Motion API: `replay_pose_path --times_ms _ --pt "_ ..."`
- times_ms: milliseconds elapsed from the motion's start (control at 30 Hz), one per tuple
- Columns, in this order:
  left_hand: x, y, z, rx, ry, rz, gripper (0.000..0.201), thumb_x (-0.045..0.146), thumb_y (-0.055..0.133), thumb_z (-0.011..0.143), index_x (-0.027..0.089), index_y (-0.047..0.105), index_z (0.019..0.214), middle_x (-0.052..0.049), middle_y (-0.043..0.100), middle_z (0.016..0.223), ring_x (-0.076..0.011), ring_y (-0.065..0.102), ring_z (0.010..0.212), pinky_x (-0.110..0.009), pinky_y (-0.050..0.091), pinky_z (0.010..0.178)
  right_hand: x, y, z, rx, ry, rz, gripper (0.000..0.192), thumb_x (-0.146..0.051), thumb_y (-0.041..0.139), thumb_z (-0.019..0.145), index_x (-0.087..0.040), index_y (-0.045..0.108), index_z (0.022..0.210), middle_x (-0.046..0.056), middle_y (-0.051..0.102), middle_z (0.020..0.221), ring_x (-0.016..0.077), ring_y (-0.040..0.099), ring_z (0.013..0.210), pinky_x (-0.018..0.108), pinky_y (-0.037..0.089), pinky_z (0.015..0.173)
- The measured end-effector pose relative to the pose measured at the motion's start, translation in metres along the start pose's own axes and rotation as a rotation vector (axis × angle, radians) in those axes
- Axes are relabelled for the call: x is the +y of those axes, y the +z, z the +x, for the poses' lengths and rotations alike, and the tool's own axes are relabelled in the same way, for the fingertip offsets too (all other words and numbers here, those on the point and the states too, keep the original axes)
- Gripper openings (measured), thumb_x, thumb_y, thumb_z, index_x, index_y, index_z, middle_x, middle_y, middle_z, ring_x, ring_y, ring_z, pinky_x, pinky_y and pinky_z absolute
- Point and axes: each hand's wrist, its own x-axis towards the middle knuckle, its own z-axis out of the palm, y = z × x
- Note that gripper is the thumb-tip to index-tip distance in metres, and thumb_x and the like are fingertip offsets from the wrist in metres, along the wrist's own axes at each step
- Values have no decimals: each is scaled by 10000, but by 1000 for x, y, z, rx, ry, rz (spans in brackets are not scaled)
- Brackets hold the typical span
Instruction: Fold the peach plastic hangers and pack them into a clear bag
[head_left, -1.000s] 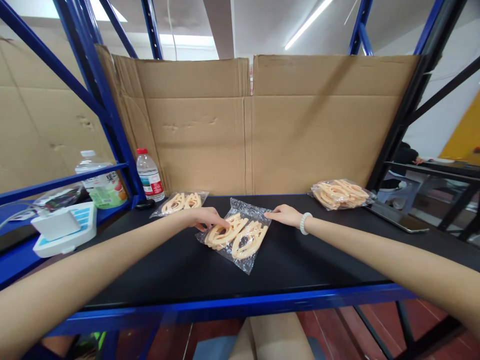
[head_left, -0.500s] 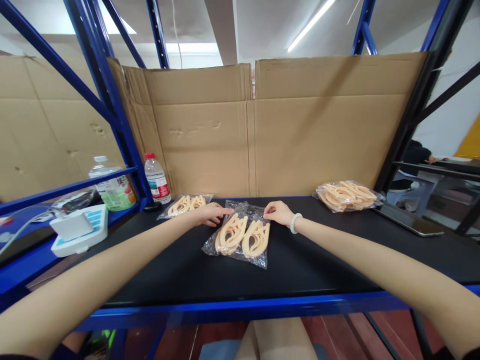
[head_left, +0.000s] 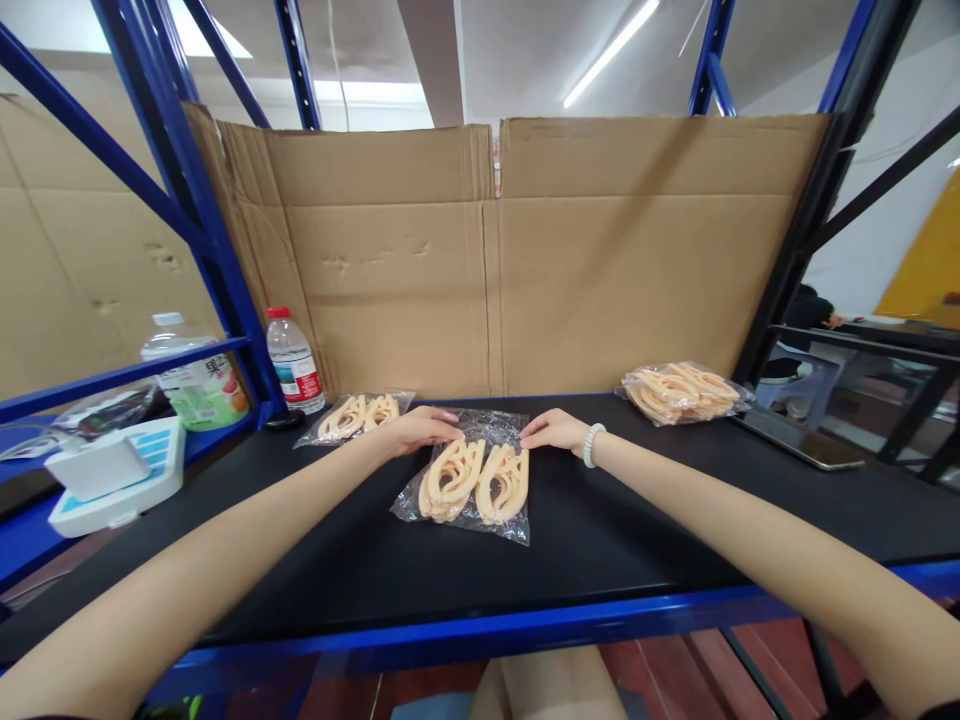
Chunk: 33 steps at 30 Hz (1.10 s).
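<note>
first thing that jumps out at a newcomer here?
Both hands meet at the far edge of a clear bag of peach-coloured loop pieces lying mid-table: left hand on its left corner, right hand on its right. A smaller bag lies at back left by a water bottle, a fuller bag at back right, all before a cardboard wall.

Bright, even light from a ceiling tube lamp [head_left: 611,50]; sharp centre, wide-angle stretching at edges.

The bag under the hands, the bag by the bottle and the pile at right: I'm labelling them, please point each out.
bag under the hands [head_left: 471,482], head view, on its peach pieces.
bag by the bottle [head_left: 352,416], head view, middle.
pile at right [head_left: 681,390], head view, top.
</note>
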Motion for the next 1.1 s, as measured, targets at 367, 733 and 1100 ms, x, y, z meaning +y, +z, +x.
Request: replay_pose_path --times_ms 367,733,1100 --pt "-6 -1 -18 38 260 144 247 312 732 654 157 710 846 -13 636 723 -165 599 718 -314 493 745 2 20 -11 127 -385 86 89 -78 620 779 -161 648 772 -26 571 728 113 549 665 244 462 652" --pt "-17 -18 -40 0 533 320 119 286 687 704 175 712 669 -21 583 777 -146 572 745 -300 465 768 4 23 -9 119 -497 249 183 -143 629 714 -239 781 749 24 597 792 132 573 696 266 483 642" --pt "-8 -19 -51 -68 253 349 400 444 475 806 147 708 673 -72 663 836 -197 603 831 -284 459 741 4 29 -14 -2 -177 509 134 -274 766 651 -180 781 745 98 718 998 97 634 592 197 531 502"
